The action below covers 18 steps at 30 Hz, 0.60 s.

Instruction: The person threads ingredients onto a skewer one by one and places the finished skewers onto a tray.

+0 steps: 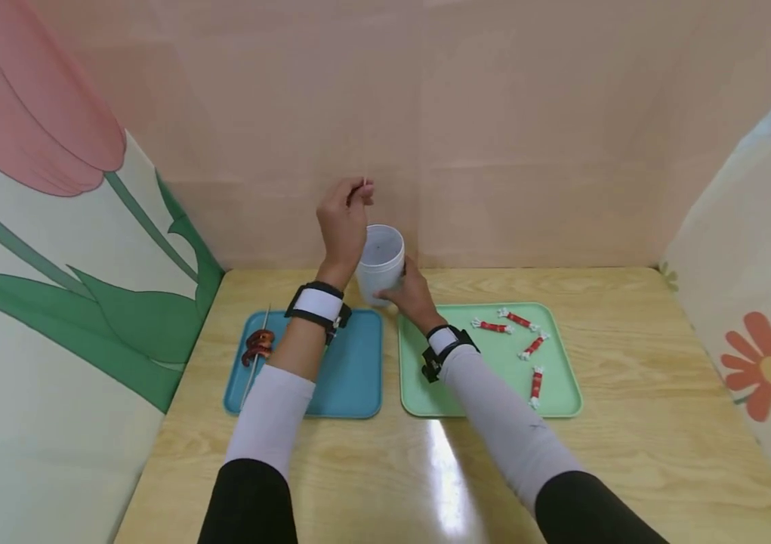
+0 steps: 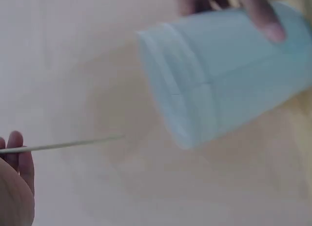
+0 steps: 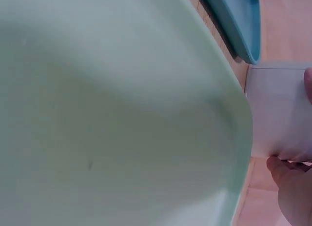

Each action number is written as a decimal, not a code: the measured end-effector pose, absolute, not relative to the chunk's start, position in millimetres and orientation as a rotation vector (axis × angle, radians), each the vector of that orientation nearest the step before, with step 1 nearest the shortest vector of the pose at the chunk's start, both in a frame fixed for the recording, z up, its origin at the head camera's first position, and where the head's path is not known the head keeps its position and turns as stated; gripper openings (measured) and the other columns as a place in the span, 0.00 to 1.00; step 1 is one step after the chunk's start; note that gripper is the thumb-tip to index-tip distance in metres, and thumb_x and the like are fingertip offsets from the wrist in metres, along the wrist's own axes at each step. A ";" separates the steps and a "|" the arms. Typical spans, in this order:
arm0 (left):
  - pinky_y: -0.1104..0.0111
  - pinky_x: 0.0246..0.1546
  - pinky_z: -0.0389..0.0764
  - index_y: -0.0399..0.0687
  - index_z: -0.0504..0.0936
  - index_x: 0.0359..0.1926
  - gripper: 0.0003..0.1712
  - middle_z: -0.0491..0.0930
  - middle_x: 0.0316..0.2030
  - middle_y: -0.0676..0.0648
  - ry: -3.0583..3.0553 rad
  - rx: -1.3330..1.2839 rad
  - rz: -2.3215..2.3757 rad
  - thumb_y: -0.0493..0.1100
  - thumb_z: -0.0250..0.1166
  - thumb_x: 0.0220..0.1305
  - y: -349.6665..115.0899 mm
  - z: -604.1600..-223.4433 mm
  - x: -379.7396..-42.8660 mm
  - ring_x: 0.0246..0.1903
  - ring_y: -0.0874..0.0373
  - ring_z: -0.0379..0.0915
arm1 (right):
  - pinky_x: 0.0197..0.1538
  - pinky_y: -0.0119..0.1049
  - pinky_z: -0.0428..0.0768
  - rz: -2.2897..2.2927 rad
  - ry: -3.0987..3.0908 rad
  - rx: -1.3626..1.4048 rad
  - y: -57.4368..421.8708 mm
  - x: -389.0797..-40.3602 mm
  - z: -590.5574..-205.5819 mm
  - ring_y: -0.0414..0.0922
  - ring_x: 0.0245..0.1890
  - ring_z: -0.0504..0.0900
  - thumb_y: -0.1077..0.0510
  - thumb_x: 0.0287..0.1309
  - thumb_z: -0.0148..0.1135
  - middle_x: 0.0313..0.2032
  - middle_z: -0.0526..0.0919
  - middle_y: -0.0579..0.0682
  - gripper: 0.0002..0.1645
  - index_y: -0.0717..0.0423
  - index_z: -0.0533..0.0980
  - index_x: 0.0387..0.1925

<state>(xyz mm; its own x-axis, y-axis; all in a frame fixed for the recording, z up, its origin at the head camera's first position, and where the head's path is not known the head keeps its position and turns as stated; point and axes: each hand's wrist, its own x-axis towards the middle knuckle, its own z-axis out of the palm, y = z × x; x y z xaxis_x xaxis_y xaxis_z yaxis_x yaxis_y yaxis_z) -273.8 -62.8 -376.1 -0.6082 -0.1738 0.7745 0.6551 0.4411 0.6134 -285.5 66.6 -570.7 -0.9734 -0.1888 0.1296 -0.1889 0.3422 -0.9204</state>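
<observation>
My left hand (image 1: 344,227) is raised above and to the left of a white plastic cup (image 1: 381,264), pinching a thin wooden skewer (image 2: 73,145). In the left wrist view the skewer's free end points toward the cup's open mouth, apart from it. My right hand (image 1: 415,296) grips the cup low on its side, thumb in front. The cup stands at the table's back edge, behind the two trays. A second skewer (image 1: 247,381) with dark red-brown pieces (image 1: 259,345) threaded on it lies on the blue tray (image 1: 351,404), partly behind my left forearm.
To the right is a light green tray (image 1: 426,400) with several red-wrapped candies (image 1: 491,326) with white twisted ends. Both trays sit on a wooden table (image 1: 643,393). A pinkish wall sheet (image 1: 528,128) rises behind, with flower-printed panels at either side.
</observation>
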 end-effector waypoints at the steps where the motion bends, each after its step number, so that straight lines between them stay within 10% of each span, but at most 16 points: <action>1: 0.71 0.36 0.87 0.30 0.86 0.39 0.11 0.86 0.36 0.37 -1.822 -0.425 -1.283 0.37 0.64 0.71 -62.2 -372.0 -268.4 0.30 0.48 0.84 | 0.75 0.53 0.69 1.757 -2.585 0.366 68.2 -286.4 -570.3 0.55 0.72 0.70 0.55 0.47 0.83 0.71 0.70 0.58 0.63 0.56 0.54 0.78; 6: 0.71 0.28 0.85 0.27 0.84 0.35 0.09 0.85 0.31 0.35 -1.721 -0.475 -1.373 0.34 0.66 0.69 -56.8 -366.2 -233.7 0.23 0.48 0.81 | 0.75 0.56 0.68 1.538 -2.716 0.345 84.7 -281.8 -557.0 0.60 0.73 0.67 0.54 0.49 0.82 0.72 0.66 0.65 0.62 0.64 0.54 0.77; 13: 0.71 0.23 0.83 0.26 0.81 0.35 0.07 0.81 0.22 0.35 -1.842 -0.502 -1.507 0.31 0.64 0.69 -43.7 -381.8 -179.7 0.18 0.49 0.78 | 0.55 0.57 0.81 0.970 -2.880 0.406 155.4 -236.5 -527.3 0.63 0.55 0.78 0.58 0.65 0.69 0.55 0.78 0.67 0.25 0.68 0.76 0.59; 18: 0.69 0.23 0.85 0.29 0.81 0.36 0.07 0.80 0.22 0.36 -2.005 -0.485 -1.590 0.32 0.62 0.71 -37.6 -395.2 -143.5 0.20 0.51 0.78 | 0.44 0.56 0.83 0.663 -2.985 0.495 212.6 -203.1 -523.6 0.64 0.48 0.80 0.65 0.61 0.70 0.45 0.81 0.66 0.18 0.67 0.80 0.52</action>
